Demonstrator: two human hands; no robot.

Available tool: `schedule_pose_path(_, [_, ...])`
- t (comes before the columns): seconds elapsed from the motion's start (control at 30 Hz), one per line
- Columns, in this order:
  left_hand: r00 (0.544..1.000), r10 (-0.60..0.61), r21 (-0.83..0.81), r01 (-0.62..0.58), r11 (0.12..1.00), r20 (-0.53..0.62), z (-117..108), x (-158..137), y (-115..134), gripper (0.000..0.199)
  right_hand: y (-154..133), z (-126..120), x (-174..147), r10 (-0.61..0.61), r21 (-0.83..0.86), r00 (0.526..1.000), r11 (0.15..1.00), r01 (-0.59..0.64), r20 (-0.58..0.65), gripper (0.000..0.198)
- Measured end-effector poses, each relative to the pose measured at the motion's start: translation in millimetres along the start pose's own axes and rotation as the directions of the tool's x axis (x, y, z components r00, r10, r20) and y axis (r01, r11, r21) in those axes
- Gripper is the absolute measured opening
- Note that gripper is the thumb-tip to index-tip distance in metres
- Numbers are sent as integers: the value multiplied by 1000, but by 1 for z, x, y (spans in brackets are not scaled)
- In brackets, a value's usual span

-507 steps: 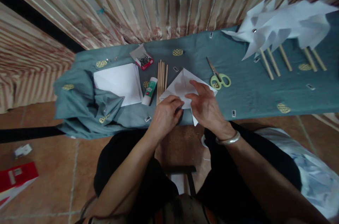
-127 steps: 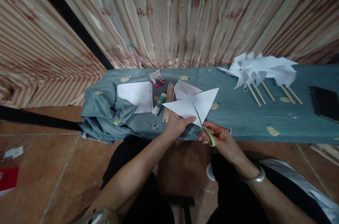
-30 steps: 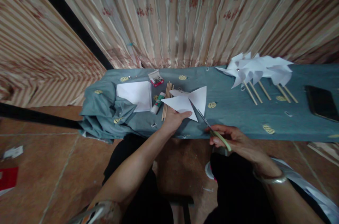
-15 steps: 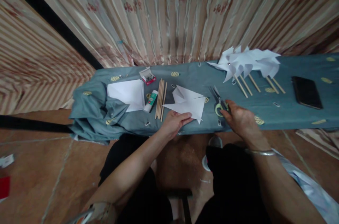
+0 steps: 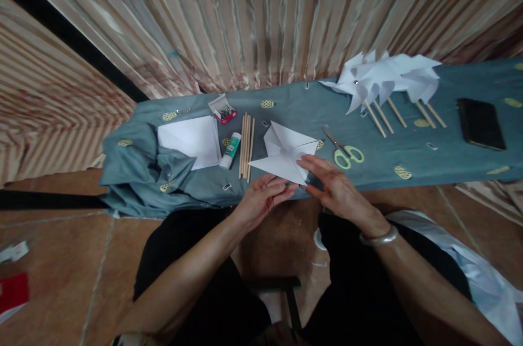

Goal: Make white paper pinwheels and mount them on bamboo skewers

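Observation:
A white paper square with slits cut in from its corners lies at the near edge of the cloth-covered bench, its flaps spread. My left hand is closed at its near edge, fingers partly beneath the sheet. My right hand has its fingertips on the right side of the paper and its thumb lower by the near corner. Just beyond that hand lie scissors with light green handles, untouched. Left of the paper are several thin wooden sticks and a glue stick.
A stack of white paper lies left on the blue-green cloth, partly under a fold. Behind the glue stick is a small open box of metal pins. Finished paper pinwheels lie at the back right, beside a black phone.
My right hand has let go of the scissors, leaving them on the cloth, and moved left to the paper. The view has shifted slightly. My left hand stays at the paper's near edge.

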State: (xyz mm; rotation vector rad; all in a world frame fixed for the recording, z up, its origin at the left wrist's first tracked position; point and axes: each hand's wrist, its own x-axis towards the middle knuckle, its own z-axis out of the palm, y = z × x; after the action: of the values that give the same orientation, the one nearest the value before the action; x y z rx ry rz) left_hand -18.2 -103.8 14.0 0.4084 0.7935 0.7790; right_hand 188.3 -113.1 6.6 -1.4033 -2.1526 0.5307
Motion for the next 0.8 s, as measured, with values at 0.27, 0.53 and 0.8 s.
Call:
schedule_pose_path(0.27, [942,263,744,-327,583,208,-22,-11,-6,16,-8,12,1,-43,41,999,998,42,7,28])
schedule_pose_path(0.53, [723,366,811,-520,-268,585,-29,14,11,27,-10,15,6,-7,99,1000,995,6,5,20])
schedule_pose_path(0.8, [729,386,825,-490,-282,565,-29,22,9,22,-11,14,19,77,174,997,982,-75,-7,22])
